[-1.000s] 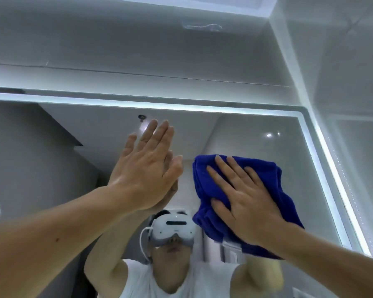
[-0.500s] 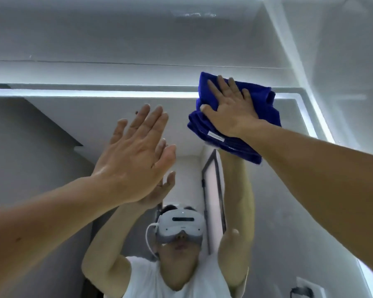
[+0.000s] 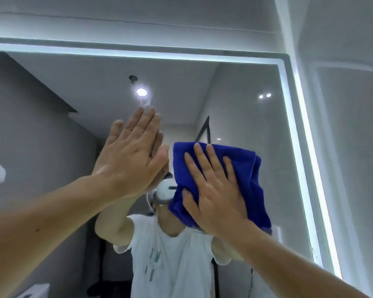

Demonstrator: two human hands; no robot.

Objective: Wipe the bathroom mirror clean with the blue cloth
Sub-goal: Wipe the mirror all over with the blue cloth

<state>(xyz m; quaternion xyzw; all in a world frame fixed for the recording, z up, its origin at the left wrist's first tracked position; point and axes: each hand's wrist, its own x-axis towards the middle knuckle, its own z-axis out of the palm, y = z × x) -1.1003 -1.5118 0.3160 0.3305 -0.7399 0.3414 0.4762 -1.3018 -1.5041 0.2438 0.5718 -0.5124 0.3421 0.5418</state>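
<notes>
Both hands are raised in front of the face. Nearest, the left hand (image 3: 129,160) is flat, its fingers (image 3: 142,125) straight and close together, holding nothing and seemingly resting against the glass. Just to its right, the right hand (image 3: 215,194) presses the blue cloth (image 3: 252,179) onto the mirror (image 3: 246,100), with its fingers (image 3: 202,160) spread wide and straight over the fabric rather than curled round it. The cloth is bunched between palm and glass, its longer side running roughly up and down, and it shows past the fingertips and along the hand's right edge. Only the right hand is on it; the left is apart from it by a narrow gap. Beyond the cloth, most of the open glass lies up and to the right, toward the lit strip (image 3: 299,125) at the corner, so the next stroke would probably head that way.
</notes>
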